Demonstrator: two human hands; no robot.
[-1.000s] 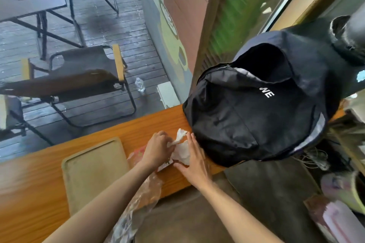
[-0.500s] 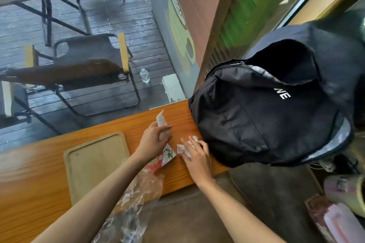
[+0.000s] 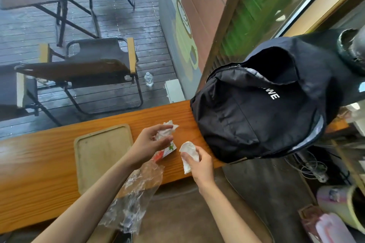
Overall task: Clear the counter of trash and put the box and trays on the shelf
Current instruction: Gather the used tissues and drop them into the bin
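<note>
The backpack (image 3: 256, 112) blocks the counter (image 3: 29, 163) on its right end. Left of the backpack, bare wood lies open up to the tray (image 3: 102, 156); beyond the tray, the counter is clear.

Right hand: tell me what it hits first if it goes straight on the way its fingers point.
Probably the left hand with its crumpled tissue; the right hand points up-left toward it, depth unclear.

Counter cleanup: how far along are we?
Early. In hand: the left hand grips a crumpled tissue and clear plastic bag; the right hand grips another tissue. Left: the wooden tray sits on the counter; no shelf visible.
</note>
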